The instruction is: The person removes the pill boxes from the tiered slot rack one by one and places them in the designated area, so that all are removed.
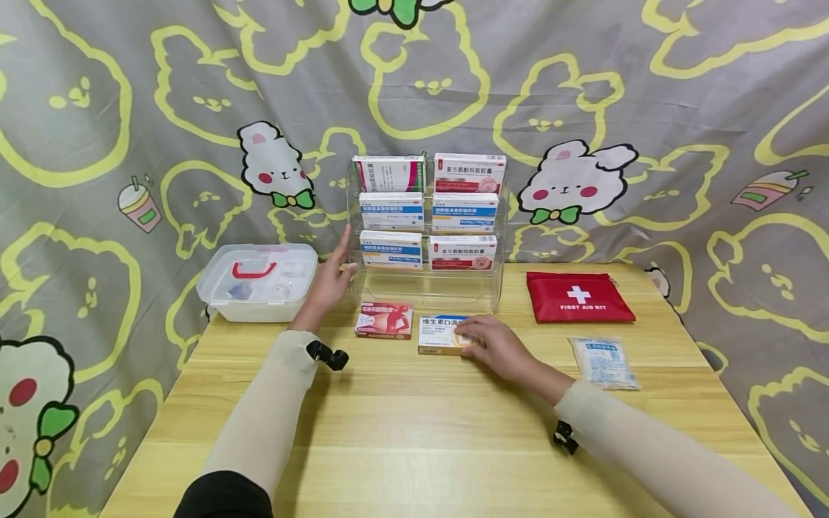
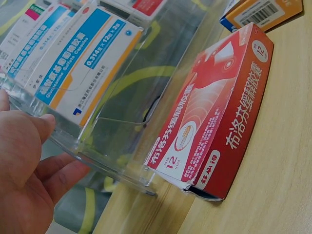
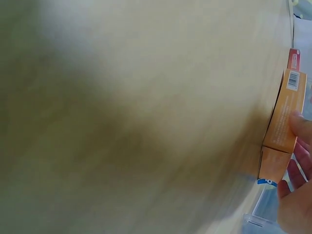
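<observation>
A clear tiered display rack [image 1: 427, 288] holds several medicine boxes in two columns. At its left side is my left hand [image 1: 330, 284], fingers extended along the rack's edge; the left wrist view shows the thumb [image 2: 46, 127] by that edge. My right hand [image 1: 499, 347] grips the right end of a white, blue and orange vitamin D box [image 1: 440, 337] on the table before the rack. In the right wrist view the thumb lies on the box's orange side [image 3: 282, 117]. To its left lies a red ibuprofen capsule box [image 1: 383, 321], touched by neither hand.
A lidded clear plastic case [image 1: 259, 288] with a red handle stands at the left. On the right lie a red first aid kit pouch [image 1: 579, 298] and a clear packet [image 1: 604, 363] with blue print. A patterned curtain [image 1: 427, 86] hangs behind the wooden table [image 1: 401, 432].
</observation>
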Motion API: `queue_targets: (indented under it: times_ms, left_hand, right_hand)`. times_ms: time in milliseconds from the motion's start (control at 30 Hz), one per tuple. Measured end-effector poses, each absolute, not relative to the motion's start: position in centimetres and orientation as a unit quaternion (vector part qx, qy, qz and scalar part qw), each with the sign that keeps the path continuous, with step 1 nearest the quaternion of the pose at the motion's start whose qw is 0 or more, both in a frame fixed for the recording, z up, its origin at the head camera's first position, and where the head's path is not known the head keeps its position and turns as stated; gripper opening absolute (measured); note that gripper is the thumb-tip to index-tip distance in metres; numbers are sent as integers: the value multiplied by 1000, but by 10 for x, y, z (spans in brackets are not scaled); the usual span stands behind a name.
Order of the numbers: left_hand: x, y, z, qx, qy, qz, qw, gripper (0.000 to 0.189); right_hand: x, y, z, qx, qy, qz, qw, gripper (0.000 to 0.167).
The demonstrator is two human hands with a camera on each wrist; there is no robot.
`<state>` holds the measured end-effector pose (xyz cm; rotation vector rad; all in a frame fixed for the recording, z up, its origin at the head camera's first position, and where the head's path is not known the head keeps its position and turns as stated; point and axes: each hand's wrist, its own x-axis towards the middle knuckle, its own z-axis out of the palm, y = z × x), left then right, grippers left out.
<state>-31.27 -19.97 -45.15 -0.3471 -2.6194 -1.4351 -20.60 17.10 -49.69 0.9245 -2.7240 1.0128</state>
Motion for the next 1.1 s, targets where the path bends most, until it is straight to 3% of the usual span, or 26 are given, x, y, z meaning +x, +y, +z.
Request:
queue_targets:
  times_ms: [1100]
  left_hand:
    - [-312,-200,-451,-117,-876,-462,70,88]
  right_hand:
    - [-235,163,-489,268,-906,328,7,42]
